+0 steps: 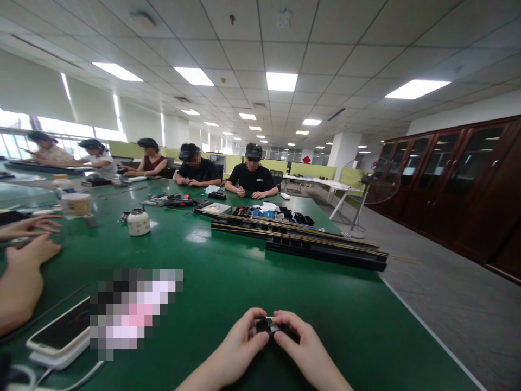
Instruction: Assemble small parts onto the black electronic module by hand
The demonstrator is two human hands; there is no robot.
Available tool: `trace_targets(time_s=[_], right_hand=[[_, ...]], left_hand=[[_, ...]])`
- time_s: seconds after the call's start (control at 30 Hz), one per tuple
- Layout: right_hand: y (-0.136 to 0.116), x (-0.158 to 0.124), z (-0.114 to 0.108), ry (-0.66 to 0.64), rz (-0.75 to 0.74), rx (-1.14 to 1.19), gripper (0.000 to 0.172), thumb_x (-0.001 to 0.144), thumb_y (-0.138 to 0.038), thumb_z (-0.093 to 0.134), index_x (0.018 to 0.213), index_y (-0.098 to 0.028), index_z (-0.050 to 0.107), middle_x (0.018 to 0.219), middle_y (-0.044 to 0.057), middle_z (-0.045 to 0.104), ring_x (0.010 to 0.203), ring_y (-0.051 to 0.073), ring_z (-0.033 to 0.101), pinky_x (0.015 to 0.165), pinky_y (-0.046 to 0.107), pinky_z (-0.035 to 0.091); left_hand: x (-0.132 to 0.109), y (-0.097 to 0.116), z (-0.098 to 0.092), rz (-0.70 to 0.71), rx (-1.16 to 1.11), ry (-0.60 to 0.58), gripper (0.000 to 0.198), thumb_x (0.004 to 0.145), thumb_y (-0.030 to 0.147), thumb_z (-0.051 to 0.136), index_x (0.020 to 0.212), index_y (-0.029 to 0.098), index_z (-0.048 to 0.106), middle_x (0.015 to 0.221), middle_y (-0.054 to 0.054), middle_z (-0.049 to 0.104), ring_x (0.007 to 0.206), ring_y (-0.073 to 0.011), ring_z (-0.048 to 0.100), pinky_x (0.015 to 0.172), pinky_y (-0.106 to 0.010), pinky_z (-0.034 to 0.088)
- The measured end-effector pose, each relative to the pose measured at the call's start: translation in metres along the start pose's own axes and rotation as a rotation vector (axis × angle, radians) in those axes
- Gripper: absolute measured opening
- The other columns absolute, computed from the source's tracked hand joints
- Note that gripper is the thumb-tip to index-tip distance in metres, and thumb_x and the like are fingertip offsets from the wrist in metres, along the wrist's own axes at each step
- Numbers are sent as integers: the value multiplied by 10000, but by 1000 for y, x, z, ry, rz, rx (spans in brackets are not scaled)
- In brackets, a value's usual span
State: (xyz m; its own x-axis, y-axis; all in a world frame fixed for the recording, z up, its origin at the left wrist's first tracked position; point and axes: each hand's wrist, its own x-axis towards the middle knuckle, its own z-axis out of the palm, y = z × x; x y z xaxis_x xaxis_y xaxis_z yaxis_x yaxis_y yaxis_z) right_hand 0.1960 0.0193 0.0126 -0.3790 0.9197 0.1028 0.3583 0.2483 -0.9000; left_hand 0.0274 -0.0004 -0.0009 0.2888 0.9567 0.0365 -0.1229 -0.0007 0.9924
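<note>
My left hand (240,339) and my right hand (299,342) meet low in the middle of the view, just above the green table (228,277). Both pinch a small black part (268,325) with a shiny metal bit on top, held between thumbs and fingertips. The part is too small to name further. Most of it is hidden by my fingers.
A phone (61,328) lies on a white pad at the left, beside another person's hands (20,271). Long black rails (301,239) cross the table ahead. A white jar (138,221), a cup (76,204) and tools sit farther back. Several seated people work along the far side; a fan (376,187) stands right.
</note>
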Motion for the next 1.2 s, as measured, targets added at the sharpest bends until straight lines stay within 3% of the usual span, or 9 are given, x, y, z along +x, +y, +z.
trace_targets(time_s=[0.53, 0.97, 1.2], right_hand=[[3, 0, 1, -34, -36, 176, 228, 729, -347, 603, 904, -203, 629, 1005, 42, 637, 998, 223, 561, 920, 356, 380], [2, 0, 2, -47, -26, 224, 263, 735, -351, 600, 943, -192, 607, 986, 57, 662, 963, 226, 586, 897, 377, 407], [8, 1, 3, 3, -8, 268, 353, 710, -369, 627, 1015, -199, 570, 1025, 65, 645, 978, 218, 585, 905, 368, 410]], left_hand=[[0, -1, -1, -4, 27, 2, 268, 721, 229, 560, 964, 185, 457, 817, 1, 536, 699, -124, 498, 652, -271, 387], [1, 0, -1, 1, -29, 33, 377, 695, 351, 618, 987, 182, 449, 822, -14, 549, 680, -122, 512, 640, -274, 396], [1, 0, -2, 18, -63, -25, 385, 666, 336, 662, 958, 206, 446, 957, -49, 587, 942, -195, 541, 799, -328, 392]])
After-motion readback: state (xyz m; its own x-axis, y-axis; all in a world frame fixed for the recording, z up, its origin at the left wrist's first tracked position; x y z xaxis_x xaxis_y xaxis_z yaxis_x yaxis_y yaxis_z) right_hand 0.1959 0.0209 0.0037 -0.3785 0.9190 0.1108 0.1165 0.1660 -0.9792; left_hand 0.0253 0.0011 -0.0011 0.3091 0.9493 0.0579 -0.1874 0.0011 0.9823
